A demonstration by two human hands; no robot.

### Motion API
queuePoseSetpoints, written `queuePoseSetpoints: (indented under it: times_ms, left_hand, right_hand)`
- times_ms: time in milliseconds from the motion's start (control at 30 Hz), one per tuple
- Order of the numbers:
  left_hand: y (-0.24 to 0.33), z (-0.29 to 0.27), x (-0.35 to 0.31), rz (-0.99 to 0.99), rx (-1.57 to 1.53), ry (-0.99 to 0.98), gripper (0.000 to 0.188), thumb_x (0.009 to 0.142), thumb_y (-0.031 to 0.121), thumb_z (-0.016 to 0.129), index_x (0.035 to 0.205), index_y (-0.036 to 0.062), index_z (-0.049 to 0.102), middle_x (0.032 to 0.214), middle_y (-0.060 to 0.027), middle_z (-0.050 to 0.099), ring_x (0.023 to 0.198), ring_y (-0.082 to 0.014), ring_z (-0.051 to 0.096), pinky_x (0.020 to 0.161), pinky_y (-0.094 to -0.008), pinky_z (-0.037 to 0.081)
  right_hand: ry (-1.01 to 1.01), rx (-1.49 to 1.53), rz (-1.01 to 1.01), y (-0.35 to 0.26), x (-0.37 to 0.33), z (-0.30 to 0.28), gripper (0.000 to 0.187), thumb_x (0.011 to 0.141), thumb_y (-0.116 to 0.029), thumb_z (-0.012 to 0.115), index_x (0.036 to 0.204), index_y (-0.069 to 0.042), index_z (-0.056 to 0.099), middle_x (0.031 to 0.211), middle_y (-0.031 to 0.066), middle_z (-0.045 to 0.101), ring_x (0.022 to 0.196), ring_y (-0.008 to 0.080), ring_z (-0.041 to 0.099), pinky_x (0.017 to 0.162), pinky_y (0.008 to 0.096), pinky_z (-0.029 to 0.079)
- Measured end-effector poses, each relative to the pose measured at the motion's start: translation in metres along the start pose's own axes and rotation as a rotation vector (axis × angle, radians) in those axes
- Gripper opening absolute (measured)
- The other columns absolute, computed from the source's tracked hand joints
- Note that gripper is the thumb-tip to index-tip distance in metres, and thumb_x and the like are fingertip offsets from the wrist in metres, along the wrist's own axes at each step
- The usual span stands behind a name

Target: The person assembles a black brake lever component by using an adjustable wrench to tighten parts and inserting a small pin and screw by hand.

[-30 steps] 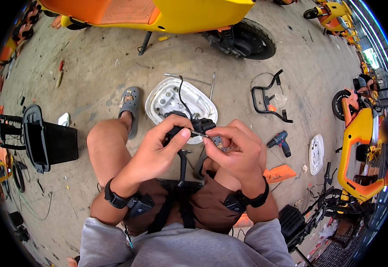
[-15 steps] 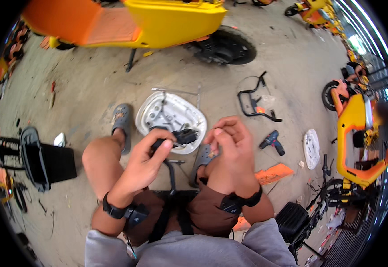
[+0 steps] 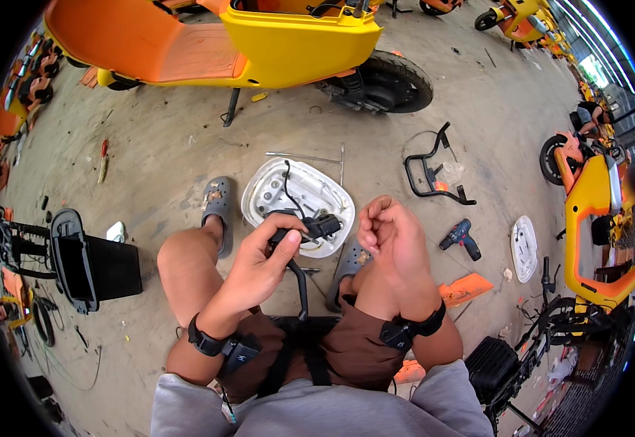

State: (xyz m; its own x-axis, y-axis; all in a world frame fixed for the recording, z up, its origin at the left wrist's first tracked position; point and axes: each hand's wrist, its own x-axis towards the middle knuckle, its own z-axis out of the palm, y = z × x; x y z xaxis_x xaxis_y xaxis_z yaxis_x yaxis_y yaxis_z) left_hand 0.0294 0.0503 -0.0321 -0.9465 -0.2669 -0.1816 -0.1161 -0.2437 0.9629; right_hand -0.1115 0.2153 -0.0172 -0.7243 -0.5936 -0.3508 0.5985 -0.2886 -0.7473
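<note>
My left hand (image 3: 268, 256) is closed around a black brake lever assembly (image 3: 322, 226). Its curved lever hangs down toward my lap, and a short black cable rises from it. Below it on the floor, between my feet, lies a white tray-like panel (image 3: 259, 191) with small metal parts in it. To the right, my right hand (image 3: 397, 237) is raised, apart from the assembly. Its fingers are curled in toward the thumb; anything they hold is too small or hidden to make out.
A cordless drill (image 3: 461, 239), a black tubular frame (image 3: 424, 186) and an orange panel (image 3: 465, 289) lie to the right. A black bin (image 3: 106, 269) stands at left. Ahead is a yellow-orange scooter (image 3: 295, 51). A person (image 3: 592, 116) sits far right.
The view has shifted, so the scene sits further right and lower. My right hand has turned slightly and its fingers have shifted. My left hand keeps its grip on the brake lever assembly.
</note>
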Motion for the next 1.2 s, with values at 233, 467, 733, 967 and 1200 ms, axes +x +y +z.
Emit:
queuePoseSetpoints:
  times_ms: [233, 467, 733, 967, 1200]
  left_hand:
    - [0.001, -0.001, -0.002, -0.038, -0.023, 0.031, 0.016, 0.101, 0.023, 0.049, 0.11, 0.0101, 0.054, 0.079, 0.0028, 0.049, 0.054, -0.0001, 0.031, 0.045, -0.016, 0.025]
    - [0.0, -0.002, -0.003, -0.006, 0.002, 0.018, 0.015, 0.101, 0.022, 0.05, 0.11, 0.0107, 0.054, 0.079, 0.0035, 0.05, 0.054, 0.0001, 0.031, 0.046, -0.0157, 0.024]
    - [0.005, -0.002, -0.006, -0.075, -0.066, 0.012, 0.015, 0.101, 0.022, 0.051, 0.111, 0.0114, 0.054, 0.079, 0.0035, 0.05, 0.053, 0.0002, 0.03, 0.046, -0.0154, 0.024]
    - [0.004, -0.003, -0.005, -0.086, -0.05, 0.021, 0.015, 0.1, 0.021, 0.051, 0.111, 0.0115, 0.054, 0.08, 0.0026, 0.05, 0.053, 0.0003, 0.029, 0.046, -0.0154, 0.023]
    - [0.003, -0.005, -0.005, -0.083, -0.047, 0.019, 0.015, 0.101, 0.021, 0.05, 0.111, 0.0116, 0.054, 0.08, 0.0025, 0.049, 0.053, 0.0002, 0.029, 0.046, -0.0153, 0.023]
  right_hand:
    - [-0.135, 0.079, 0.152, -0.001, 0.002, -0.004, 0.019, 0.087, -0.02, 0.041, 0.074, -0.006, 0.044, 0.066, 0.0067, 0.046, 0.046, 0.0125, 0.036, 0.043, 0.0247, 0.027]
    - [-0.128, -0.178, 0.123, -0.002, -0.005, 0.009, 0.035, 0.092, -0.023, 0.045, 0.062, -0.008, 0.041, 0.062, 0.005, 0.045, 0.043, 0.0101, 0.034, 0.04, 0.0243, 0.025]
    - [-0.058, -0.207, 0.091, 0.001, -0.002, 0.011, 0.019, 0.095, -0.019, 0.054, 0.085, -0.002, 0.056, 0.061, 0.0002, 0.047, 0.046, 0.0043, 0.036, 0.041, 0.0207, 0.025]
    - [0.078, -0.228, 0.016, 0.004, 0.001, 0.02, 0.026, 0.095, -0.018, 0.046, 0.109, 0.003, 0.055, 0.061, -0.0045, 0.037, 0.047, 0.0033, 0.03, 0.044, 0.0201, 0.027]
    - [0.053, -0.203, -0.026, -0.003, 0.002, 0.006, 0.025, 0.095, -0.018, 0.05, 0.107, 0.003, 0.057, 0.056, -0.0062, 0.032, 0.045, 0.0031, 0.029, 0.042, 0.0207, 0.025]
